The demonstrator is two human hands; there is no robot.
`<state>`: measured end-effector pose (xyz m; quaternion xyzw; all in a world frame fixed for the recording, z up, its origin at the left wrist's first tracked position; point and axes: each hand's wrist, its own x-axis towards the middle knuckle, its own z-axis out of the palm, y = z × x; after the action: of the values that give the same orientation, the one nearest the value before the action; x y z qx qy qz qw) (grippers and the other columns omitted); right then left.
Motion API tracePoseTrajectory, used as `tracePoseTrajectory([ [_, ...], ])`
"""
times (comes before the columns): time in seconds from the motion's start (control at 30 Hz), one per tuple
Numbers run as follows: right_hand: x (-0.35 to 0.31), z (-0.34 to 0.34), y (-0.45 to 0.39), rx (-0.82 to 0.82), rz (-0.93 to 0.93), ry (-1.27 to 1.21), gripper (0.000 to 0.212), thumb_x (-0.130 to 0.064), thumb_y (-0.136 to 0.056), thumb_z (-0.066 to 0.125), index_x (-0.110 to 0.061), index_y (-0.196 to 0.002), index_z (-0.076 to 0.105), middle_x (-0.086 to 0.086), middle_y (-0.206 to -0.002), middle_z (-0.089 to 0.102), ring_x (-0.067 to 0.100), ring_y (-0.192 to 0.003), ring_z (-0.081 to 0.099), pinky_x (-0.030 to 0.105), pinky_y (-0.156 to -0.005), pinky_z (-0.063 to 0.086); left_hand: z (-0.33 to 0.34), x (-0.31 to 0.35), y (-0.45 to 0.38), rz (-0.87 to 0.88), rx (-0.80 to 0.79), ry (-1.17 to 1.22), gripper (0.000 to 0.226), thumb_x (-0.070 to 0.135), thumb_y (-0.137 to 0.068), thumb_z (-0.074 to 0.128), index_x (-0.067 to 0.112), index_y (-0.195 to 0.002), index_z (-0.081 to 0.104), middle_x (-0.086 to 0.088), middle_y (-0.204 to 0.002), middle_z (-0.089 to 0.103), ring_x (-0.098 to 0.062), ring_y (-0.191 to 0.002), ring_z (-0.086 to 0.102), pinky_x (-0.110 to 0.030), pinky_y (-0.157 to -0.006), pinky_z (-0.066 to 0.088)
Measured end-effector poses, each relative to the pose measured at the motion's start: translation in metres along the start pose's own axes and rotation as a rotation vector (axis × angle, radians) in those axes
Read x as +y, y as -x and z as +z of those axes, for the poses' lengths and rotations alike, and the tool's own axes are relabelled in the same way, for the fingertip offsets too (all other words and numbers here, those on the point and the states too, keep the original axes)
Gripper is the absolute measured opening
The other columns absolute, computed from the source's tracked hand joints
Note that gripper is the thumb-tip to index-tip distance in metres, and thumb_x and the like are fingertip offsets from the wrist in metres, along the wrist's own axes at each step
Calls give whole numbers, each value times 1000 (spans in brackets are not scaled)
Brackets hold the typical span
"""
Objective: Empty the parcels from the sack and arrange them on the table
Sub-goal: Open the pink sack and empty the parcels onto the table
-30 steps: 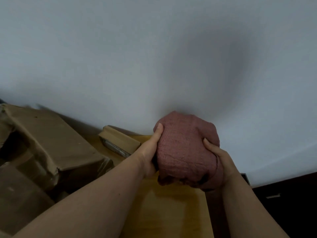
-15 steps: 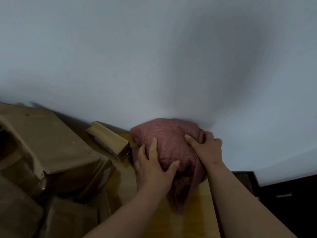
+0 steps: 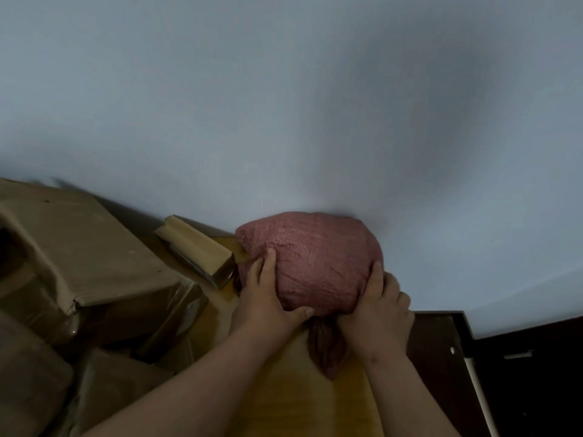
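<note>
A bulging reddish woven sack (image 3: 315, 263) lies on the yellow wooden table (image 3: 284, 398), pushed up against the pale wall. Its gathered neck hangs toward me between my wrists. My left hand (image 3: 268, 298) holds the sack's left side, fingers up on the cloth and thumb curled under its near edge. My right hand (image 3: 378, 307) grips the sack's right near corner, fingers curled into the fabric. What is inside the sack is hidden. A slim cardboard parcel (image 3: 195, 247) lies just left of the sack.
Large brown cardboard boxes (image 3: 82, 247) are stacked at the left, with more boxes (image 3: 38, 373) below them. The table's right edge borders dark furniture (image 3: 520, 373). The pale wall (image 3: 315, 105) rises directly behind the sack.
The sack came down from the air onto the table against the wall. Both hands shifted from its sides to its near lower edge.
</note>
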<state>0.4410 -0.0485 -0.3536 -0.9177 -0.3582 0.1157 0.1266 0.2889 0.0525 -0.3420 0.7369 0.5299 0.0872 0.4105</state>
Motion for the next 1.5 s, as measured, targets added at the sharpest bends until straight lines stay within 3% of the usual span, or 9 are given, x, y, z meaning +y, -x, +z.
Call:
tracePoseTrajectory([
  [0.2,5,1,-14,-333,220,-253,83,-58,-84,58,-47,-149,9,12,-120,48,31,-95,59,37,-77,46,-4,-5,-1,-237,-9,48,105,62,-72,70,48,-151,3,-2,-158,14,-31,-139,31,-42,-112,34],
  [0.4,-3,1,-21,-518,487,-1388,73,20,-80,51,-29,-135,46,12,-120,63,32,-107,63,45,-85,57,-2,-1,-14,-308,-136,441,73,50,-70,68,58,-135,36,-4,-126,59,-28,-108,61,-48,-94,53],
  [0.57,5,-9,-25,-614,466,-2034,84,-20,-57,91,-12,-135,59,18,-134,60,39,-126,54,58,-108,39,-16,7,-22,-300,-229,677,79,22,-55,76,29,-129,51,0,-114,66,-24,-107,62,-45,-99,49],
  [0.67,-4,-11,-34,-515,523,-2061,63,-45,-78,76,-13,-130,63,19,-127,65,41,-116,62,60,-97,48,-20,10,-25,-294,-377,950,91,8,-55,79,23,-137,43,-7,-124,64,-29,-115,60,-44,-101,48],
  [0.77,-16,-8,-45,-328,634,-2120,28,-31,-86,61,-15,-101,79,15,-104,75,34,-89,73,49,-68,60,-24,17,-32,-273,-429,1103,97,38,-58,89,31,-141,39,-6,-134,59,-30,-121,57,-51,-105,44],
  [0.83,-24,1,-50,-320,676,-2028,31,-29,-86,59,-17,-109,75,14,-107,74,35,-97,70,51,-76,59,-21,18,-41,-353,-366,1066,107,61,-55,85,37,-145,33,-6,-138,55,-30,-122,56,-53,-104,44],
  [1.07,-16,-1,-64,-113,382,-639,44,-28,-96,52,-16,-138,43,16,-136,43,30,-95,53,41,-89,47,-13,20,-46,-476,23,705,96,75,-72,60,26,-148,30,-6,-149,38,-33,-134,40,-49,-112,33],
  [1.23,-17,-16,-56,49,133,-980,65,-10,-91,62,-34,-145,33,-4,-138,41,13,-110,54,30,-97,48,-17,21,-36,-181,447,327,100,47,-76,76,31,-152,13,-4,-152,18,-30,-138,29,-45,-109,33],
  [1.5,-32,-19,-63,-531,505,-1564,46,-57,-92,46,-25,-100,77,6,-100,77,28,-91,70,38,-70,56,-36,32,-60,-370,-142,675,95,21,-79,63,55,-148,7,-7,-150,33,-34,-119,47,-48,-102,44],
])
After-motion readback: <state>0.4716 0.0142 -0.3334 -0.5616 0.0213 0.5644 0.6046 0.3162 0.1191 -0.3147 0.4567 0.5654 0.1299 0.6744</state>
